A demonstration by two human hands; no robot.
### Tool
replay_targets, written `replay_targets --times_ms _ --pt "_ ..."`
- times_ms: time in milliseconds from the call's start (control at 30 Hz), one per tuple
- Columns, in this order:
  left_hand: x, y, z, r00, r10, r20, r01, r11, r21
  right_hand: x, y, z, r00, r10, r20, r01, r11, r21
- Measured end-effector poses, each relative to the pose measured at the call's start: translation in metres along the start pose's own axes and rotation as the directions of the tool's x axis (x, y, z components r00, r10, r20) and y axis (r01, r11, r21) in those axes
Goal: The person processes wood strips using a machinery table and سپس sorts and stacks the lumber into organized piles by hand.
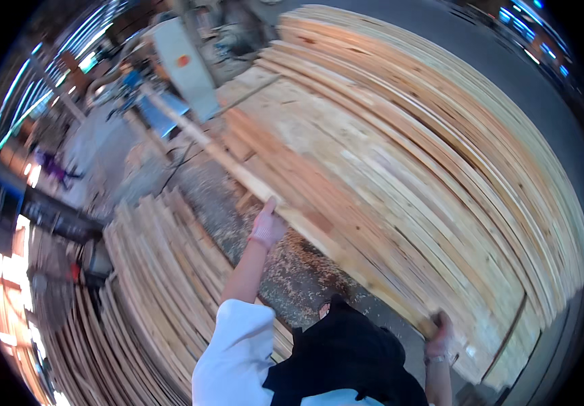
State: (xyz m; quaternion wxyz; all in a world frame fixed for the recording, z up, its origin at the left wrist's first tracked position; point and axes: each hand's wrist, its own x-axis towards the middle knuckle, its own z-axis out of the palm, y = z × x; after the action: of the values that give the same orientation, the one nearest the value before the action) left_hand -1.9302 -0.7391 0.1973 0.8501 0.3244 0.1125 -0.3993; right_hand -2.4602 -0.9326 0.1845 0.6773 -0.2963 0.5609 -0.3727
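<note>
A long, narrow wooden plank [332,247] runs slantwise in front of me, from the machine at the far left to my right side. My left hand [267,224] is closed round it partway along, thumb on top. At the plank's near end my right hand [441,335] grips it, slightly blurred, with its fingers partly hidden. Just beyond the plank lies a broad layer of flat boards [386,196], the closest ones more reddish. The plank's far end reaches toward a blue-topped machine [160,111].
A tall stack of boards [441,88] rises along the far right side. Another pile of planks [160,250] lies to my left. Wood shavings [292,271] cover the floor between the piles. A pale upright cabinet [185,68] with an orange spot stands beside the machine.
</note>
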Motion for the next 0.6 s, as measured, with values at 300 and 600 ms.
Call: replay_targets --times_ms 300,600 --pt "-0.111 -0.194 0.025 0.599 -0.756 0.264 0.628 0.648 0.431 -0.027 0.03 0.208 0.833 0.27 0.483 0.016 0.861 -0.509" --pt "-0.037 -0.129 0.006 0.964 -0.192 -0.184 0.237 0.934 0.268 0.119 -0.029 0.169 0.785 0.163 0.598 0.521 0.349 -0.779"
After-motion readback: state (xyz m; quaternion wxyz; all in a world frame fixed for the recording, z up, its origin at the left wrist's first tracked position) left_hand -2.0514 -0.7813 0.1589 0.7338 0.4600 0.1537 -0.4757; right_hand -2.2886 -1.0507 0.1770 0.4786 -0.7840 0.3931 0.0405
